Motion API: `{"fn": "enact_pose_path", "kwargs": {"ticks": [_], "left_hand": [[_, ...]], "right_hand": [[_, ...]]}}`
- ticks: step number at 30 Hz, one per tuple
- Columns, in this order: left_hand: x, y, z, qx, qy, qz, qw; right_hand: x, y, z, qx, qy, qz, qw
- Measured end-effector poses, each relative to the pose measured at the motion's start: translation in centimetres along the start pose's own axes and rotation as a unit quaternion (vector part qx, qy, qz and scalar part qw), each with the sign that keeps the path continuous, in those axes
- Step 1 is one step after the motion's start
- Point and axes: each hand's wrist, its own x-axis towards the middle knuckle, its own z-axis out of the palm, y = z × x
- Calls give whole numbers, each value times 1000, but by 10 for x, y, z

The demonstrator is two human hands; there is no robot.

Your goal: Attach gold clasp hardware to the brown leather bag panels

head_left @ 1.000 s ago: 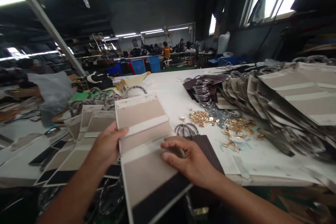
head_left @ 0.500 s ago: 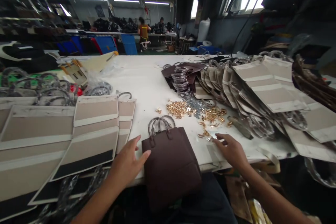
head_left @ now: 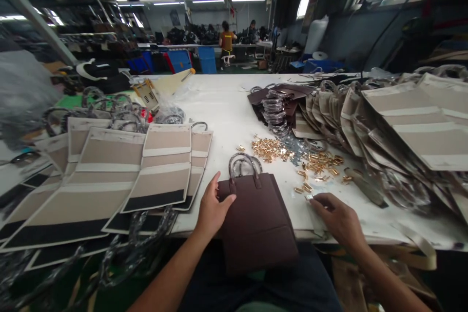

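A dark brown bag piece (head_left: 258,224) with plastic-wrapped handles (head_left: 241,161) leans at the table's front edge, over my lap. My left hand (head_left: 214,207) is at its upper left edge, thumb across the front, the other fingers at or behind the edge, partly hidden. To the right, low over the table, my right hand (head_left: 338,217) has its thumb and fingers closed at the tips on a small shiny metal fitting (head_left: 309,197). Just beyond it lie loose gold metal fittings (head_left: 321,162), and another pile of small gold pieces (head_left: 268,148) sits farther left.
Beige bag panels (head_left: 161,165) overlap on the left, with wrapped handles around them. More beige panels (head_left: 409,112) are heaped on the right, beside stacked brown pieces (head_left: 292,92). A greenish strip-like object (head_left: 365,187) lies near the fittings. Across the room a person (head_left: 226,41) stands at another table.
The camera view has turned left, so the scene sits farther right. My left hand has come farther over the bag piece's edge. My right fingertips have closed together and drawn slightly back from the gold fittings.
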Motion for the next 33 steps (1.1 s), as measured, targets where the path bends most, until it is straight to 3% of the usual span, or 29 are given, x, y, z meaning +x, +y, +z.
{"fn": "enact_pose_path", "kwargs": {"ticks": [3,6,8,10,14,16,19,22,27,30,33], "left_hand": [[-3,5,2,-182,-17,-83,980],[-8,6,0,-297,-82,-125,943],[-10,5,-3,-317,-105,-130,934],[-11,5,-5,-324,-92,-129,933],[-8,11,-2,-356,-63,-134,923],[-14,18,1,-373,-80,-138,914],[-44,28,0,-334,-164,-124,920],[-91,29,-4,-230,-248,-89,937],[-153,15,-3,-162,-317,-69,932],[-158,23,-15,-86,-256,-51,961],[-136,61,-52,-42,-155,-25,987]], "right_hand": [[-9,-31,7,124,-1,20,992],[-18,-69,23,226,-60,-4,972],[-22,-88,35,262,-113,-16,958],[-25,-100,46,291,-153,-16,944],[-27,-107,52,310,-164,-25,936],[-28,-107,50,293,-169,-28,940],[-31,-104,48,280,-182,-13,943],[-33,-98,52,292,-176,4,940],[-39,-91,58,337,-168,23,926],[-45,-93,46,355,-148,14,923],[-53,-104,15,363,-111,-24,925]]}}
